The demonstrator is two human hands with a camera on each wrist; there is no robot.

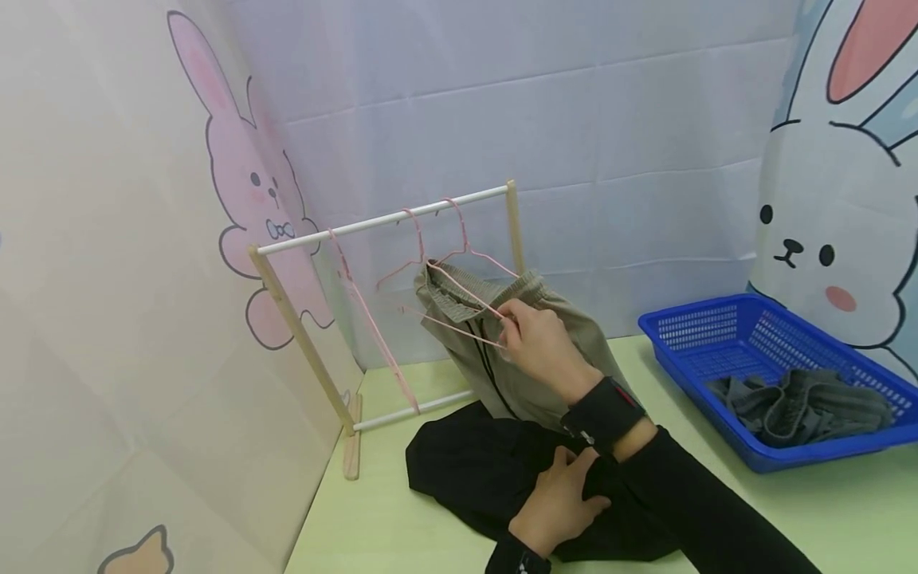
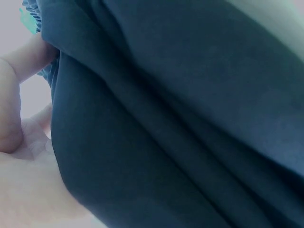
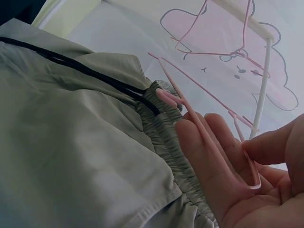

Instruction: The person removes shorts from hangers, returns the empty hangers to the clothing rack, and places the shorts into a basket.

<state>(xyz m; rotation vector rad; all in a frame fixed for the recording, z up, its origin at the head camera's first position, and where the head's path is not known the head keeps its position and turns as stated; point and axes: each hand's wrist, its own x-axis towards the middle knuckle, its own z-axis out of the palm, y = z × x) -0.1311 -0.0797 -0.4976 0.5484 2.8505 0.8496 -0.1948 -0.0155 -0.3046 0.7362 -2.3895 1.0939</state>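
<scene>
In the head view my right hand (image 1: pixel 541 343) holds a pink clothes hanger (image 1: pixel 467 290) by one end. The right wrist view shows that end of the hanger (image 3: pixel 190 109) lying across the fingers, with the thumb bent against it. Behind this hand, khaki pants (image 1: pixel 588 331) with a gathered waist and black drawstring hang at the rack. Lower down, my left hand (image 1: pixel 555 502) grips a black garment (image 1: pixel 473 454) lying bunched on the table. Its gathered elastic edge (image 2: pixel 45 71) shows by the thumb in the left wrist view, where folds of cloth hide most of the fingers.
A small rack with a white rail (image 1: pixel 387 218) and wooden posts stands at the back left. Other pink hangers (image 1: pixel 376 327) hang from it. To the right, a blue plastic basket (image 1: pixel 688 383) contains dark grey clothing (image 1: pixel 803 406). Curtains with printed rabbits enclose the table.
</scene>
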